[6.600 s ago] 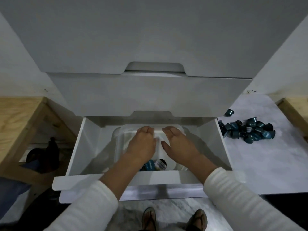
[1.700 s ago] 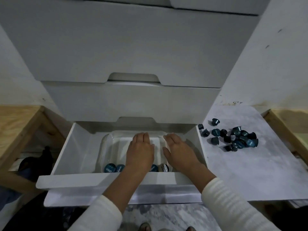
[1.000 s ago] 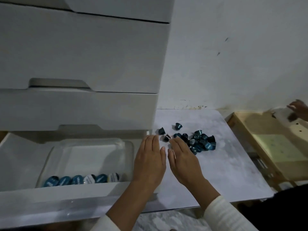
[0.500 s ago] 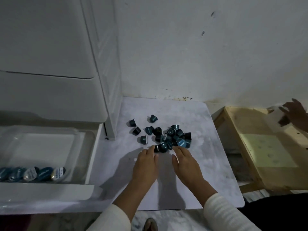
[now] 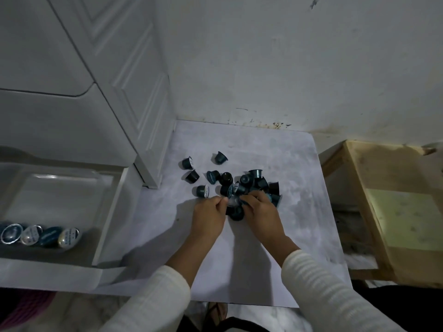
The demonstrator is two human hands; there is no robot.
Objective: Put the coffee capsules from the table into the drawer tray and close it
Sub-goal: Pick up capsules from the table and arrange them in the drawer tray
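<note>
A loose pile of dark teal coffee capsules (image 5: 249,182) lies on the white marbled table (image 5: 299,212), with a few strays to its left (image 5: 201,190). My left hand (image 5: 209,218) and my right hand (image 5: 261,213) meet at the near edge of the pile. Both have their fingers curled onto capsules, and a blurred capsule (image 5: 233,201) shows between the fingertips. At the left, the white drawer (image 5: 109,226) stands pulled out. Its clear tray (image 5: 60,188) holds a row of several capsules (image 5: 40,236) along the near side.
The white drawer cabinet (image 5: 124,92) rises at the left, its corner close to the stray capsules. A wooden box (image 5: 393,212) stands right of the table. The wall runs behind the table. My feet show below the table's front edge.
My view swung right from the drawer to the table. Both hands left the tray, reached the pile, and their fingers have curled from flat onto capsules. The other person's hand at far right is gone.
</note>
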